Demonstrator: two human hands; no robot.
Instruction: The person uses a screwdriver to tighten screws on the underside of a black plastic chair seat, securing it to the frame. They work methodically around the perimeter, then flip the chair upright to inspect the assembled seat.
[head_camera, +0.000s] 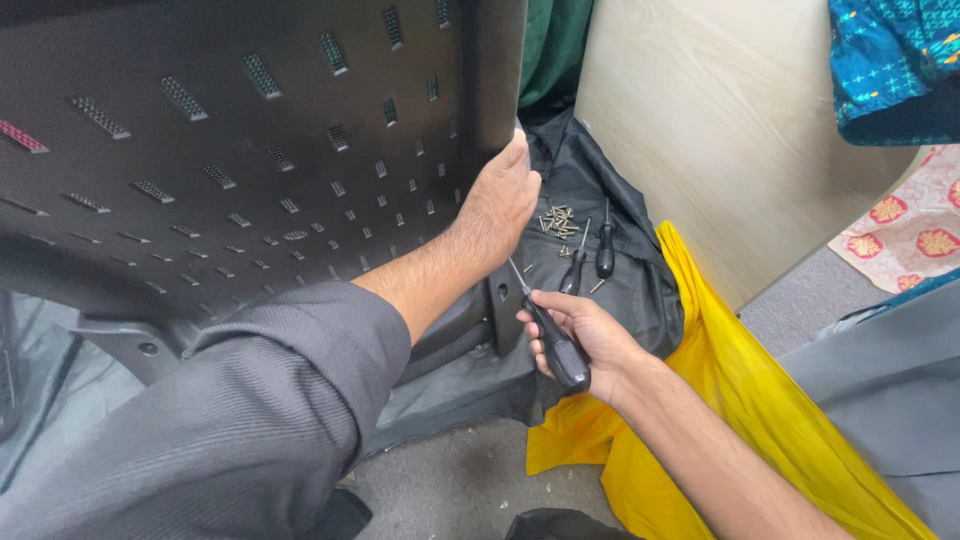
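**Hands on a slotted black panel, screwdriver at its edge**

Over on the left, a big black plastic panel (250, 150) fills the view, matt and hard, its face pierced by rows of small rectangular slots. It stands tilted, with a moulded black bracket below it. A grey ribbed sleeve (250, 400) runs up across it, soft and finely striped.

That sleeve ends in the left hand (500, 195), which grips the panel's right-hand edge; the fingers curl round behind the rim and are hidden, with only the thumb side and knuckles showing.

Just below and to the right, the right hand (585, 335) is closed around a screwdriver (550, 335): fingers wrapped tight together round the glossy black handle, thumb along it. The thin metal shaft points up and left, its tip at the panel's lower edge, close under the left wrist.

Behind the hands lies a crumpled black cloth (620, 190), slightly shiny. On it sits a loose heap of small brass-coloured screws (558, 220), and beside them two more screwdrivers (600, 250) with black handles, lying side by side.

Further right, a bright yellow fabric (740, 400) falls in smooth folds over the grey carpet. A pale wooden board (730, 120) leans behind it, and a teal patterned cloth (890, 60) hangs at the top corner.
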